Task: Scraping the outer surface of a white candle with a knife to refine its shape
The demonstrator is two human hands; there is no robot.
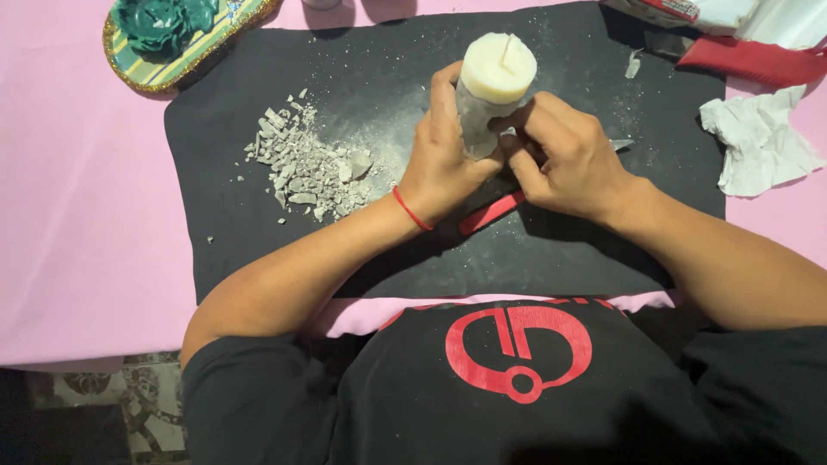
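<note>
A tall white candle [495, 73] with a wick stands upright on a black mat [551, 250]; its side is coated in grey crust. My left hand [444, 159], with a red string on the wrist, wraps around the candle's lower left side. My right hand [564, 155] presses against the candle's lower right side, fingers curled on it. A red-handled tool [491, 213] lies on the mat under my hands, its metal tip [622, 144] showing past my right hand.
A pile of grey broken bits [310, 168] lies on the mat to the left. A crumpled white tissue [758, 142] sits right, a red object [754, 58] top right, a green decorated oval piece [177, 34] top left. The table cover is pink [77, 215].
</note>
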